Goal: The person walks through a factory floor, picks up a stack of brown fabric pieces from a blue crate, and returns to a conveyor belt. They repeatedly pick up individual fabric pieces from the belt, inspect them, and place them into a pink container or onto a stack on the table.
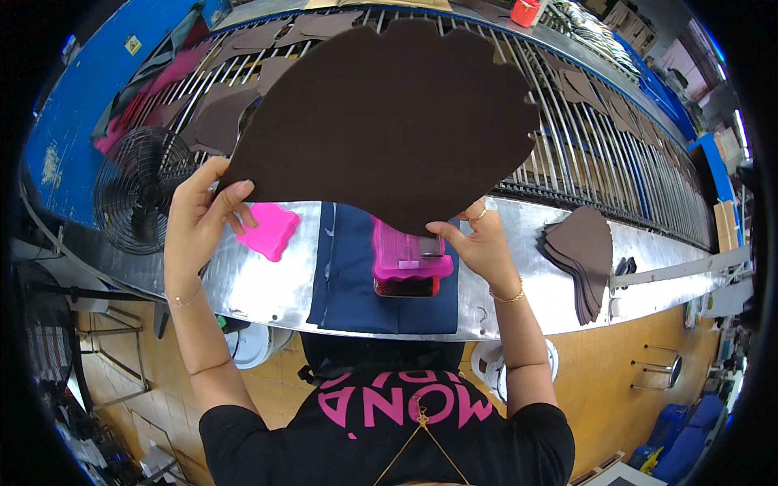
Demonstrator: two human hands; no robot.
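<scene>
A large dark brown flat cut piece of sheet material (389, 121), maybe leather, is held up in front of me. One curved edge of it has small notches. My left hand (198, 212) pinches its lower left corner between thumb and fingers. At the lower right edge, my right hand (485, 247) grips it the same way, with some fingers hidden behind. Below it a pink plastic box (399, 259) with a clear top sits on a dark blue cloth (348, 300). A pink scalloped lid-like piece (271, 231) lies near my left hand.
Several brown cut pieces (585, 255) are stacked at the right of the metal table (502, 312). Behind runs a conveyor of metal bars (583, 154) carrying more pieces. A black fan (146, 190) stands at left, beside a blue machine housing (69, 154). A stool (674, 368) is on the floor.
</scene>
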